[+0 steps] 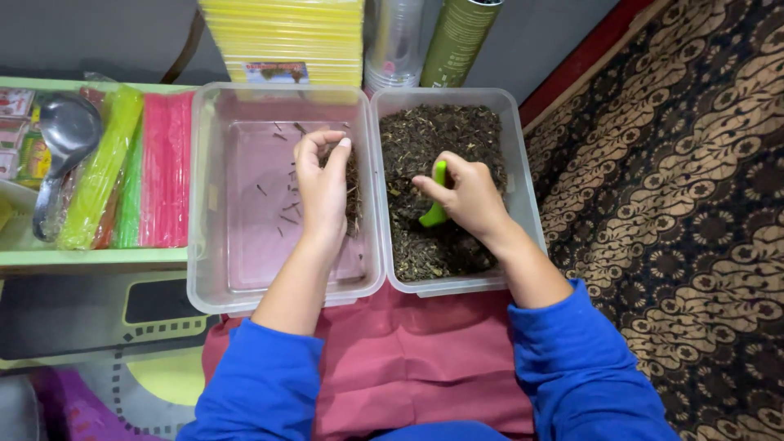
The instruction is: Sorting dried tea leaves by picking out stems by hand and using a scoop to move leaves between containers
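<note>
Setting: a home floor used as a small packing spot, likely for a stall or home trade. Evidence: patterned brown carpet (694, 204); red cloth (408, 359) spread underfoot; two clear tubs (208, 278), one filled with dried leaves (441, 131); bundled plastic straws (163, 167) in pink and green; stacked yellow packets (286, 33); nested clear cups (394, 41); metal ladle (65, 131) on a green tray (90, 257).

Bundles of pink, green and yellow plastic straws (139, 175) in clear wrap; shiny metal ladle (64, 139) beside them; stack of yellow flat packets (286, 37); green cardboard tube (457, 41); patterned brown carpet (678, 204); red cloth (408, 359).
</note>
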